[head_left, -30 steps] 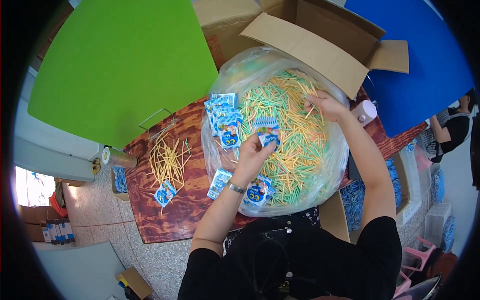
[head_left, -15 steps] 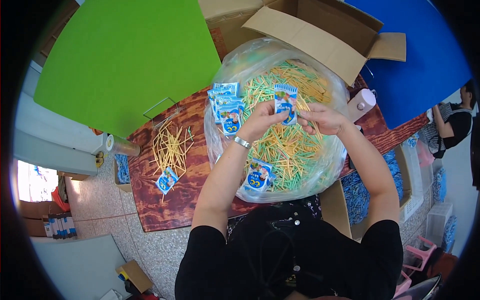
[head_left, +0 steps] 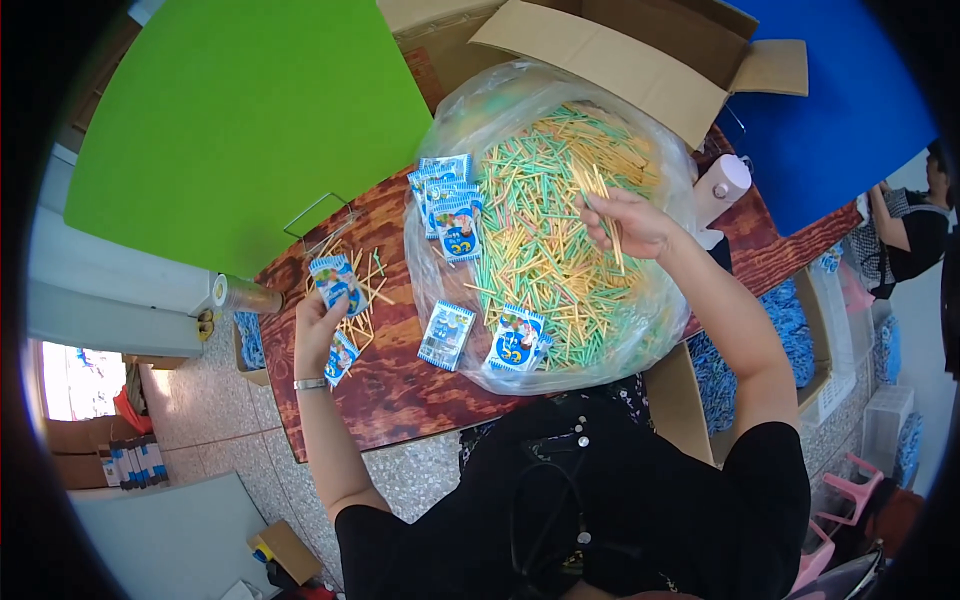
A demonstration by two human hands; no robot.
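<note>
Over the left part of the table, my left hand (head_left: 318, 328) grips a blue-and-white snack packet (head_left: 331, 282). Beneath it lie a loose heap of yellow sticks (head_left: 376, 292) and another blue packet (head_left: 341, 357). My right hand (head_left: 638, 224) pinches a small bunch of thin yellow sticks (head_left: 590, 180) above a large clear plastic bag (head_left: 470, 95). Yellow and green sticks (head_left: 540, 250) fill that bag. Several blue packets (head_left: 458, 228) rest on its left edge, and a packet (head_left: 516, 338) lies at its near edge. Beside the bag is one more packet (head_left: 446, 335).
Behind the bag stands an open cardboard box (head_left: 620, 70), between a green panel (head_left: 250, 120) and a blue panel (head_left: 840, 120). A pink flask (head_left: 722, 190) is right of the bag. Boxes of blue packets (head_left: 780, 330) stand below the table's right side. Another person (head_left: 905, 230) is at far right.
My left hand has moved from above the bag to the left heap, where it holds a packet. A packet now lies beside the bag. My right hand still holds sticks, slightly farther back.
</note>
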